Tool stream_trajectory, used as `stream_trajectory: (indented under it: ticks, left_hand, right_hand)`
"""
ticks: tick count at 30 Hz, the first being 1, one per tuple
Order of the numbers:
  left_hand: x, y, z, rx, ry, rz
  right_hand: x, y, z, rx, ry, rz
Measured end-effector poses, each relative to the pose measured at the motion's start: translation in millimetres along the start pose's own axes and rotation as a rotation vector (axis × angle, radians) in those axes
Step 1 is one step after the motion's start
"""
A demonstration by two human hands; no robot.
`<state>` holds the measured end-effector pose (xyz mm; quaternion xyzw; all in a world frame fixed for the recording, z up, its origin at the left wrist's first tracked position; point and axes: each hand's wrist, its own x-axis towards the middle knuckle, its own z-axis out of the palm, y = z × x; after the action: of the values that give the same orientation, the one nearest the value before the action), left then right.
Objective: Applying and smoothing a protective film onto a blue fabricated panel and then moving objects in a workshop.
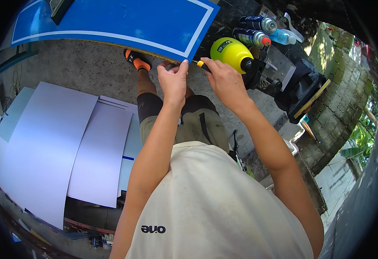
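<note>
A blue board [111, 21] with a white border stripe lies across the top of the view. At its near right corner, my left hand [173, 84] grips the edge, thumb on top and fingers curled beneath. Just to the right, my right hand [228, 82] is closed around a slim tool [203, 65] with a yellow-and-black handle. The tool's thin metal end points at the board's corner; whether it touches is too small to tell. My right palm hides most of the handle.
Right of the board stand a yellow pump sprayer [228, 51], spray cans [258, 23] and a clear bottle [282, 37]. A dark bag [299, 88] is farther right. Large white sheets [46, 129] lie at left. A dark bracket-like object [59, 9] rests on the board.
</note>
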<state>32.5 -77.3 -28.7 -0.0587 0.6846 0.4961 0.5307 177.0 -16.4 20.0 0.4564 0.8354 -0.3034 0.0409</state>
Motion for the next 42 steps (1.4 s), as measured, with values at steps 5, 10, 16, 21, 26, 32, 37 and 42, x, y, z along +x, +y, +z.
stream_trajectory:
  ticks: [5,10,16,21,26,32,37,42]
  left_hand:
    - [1.9,-0.9,-0.6,-0.007,0.001,0.005]
    - [3.6,-2.9,-1.6,-0.021,-0.010,0.016]
    - [3.5,-0.4,-2.2,-0.002,-0.009,0.012]
    - [2.9,1.4,-2.1,-0.005,-0.009,0.005]
    - [3.1,1.1,-2.5,-0.014,-0.016,0.018]
    - [3.4,1.7,-1.2,0.001,-0.004,0.017]
    - [3.6,0.8,-2.5,0.008,-0.006,0.028]
    - [4.3,-0.8,-2.4,0.013,-0.007,0.011]
  right_hand:
    - [1.0,0.4,0.2,-0.003,-0.015,0.003]
    - [0.9,1.0,1.3,0.000,-0.005,-0.003]
    - [0.8,1.3,3.4,0.003,0.008,-0.010]
    - [1.5,1.0,3.0,-0.007,0.007,-0.005]
    - [0.7,1.9,5.7,-0.026,0.016,-0.013]
    - [-1.2,0.4,4.6,-0.029,0.027,-0.013]
    - [-2.6,-3.7,1.0,-0.066,0.024,-0.001]
    - [-5.1,-7.7,-3.3,-0.094,-0.004,0.022]
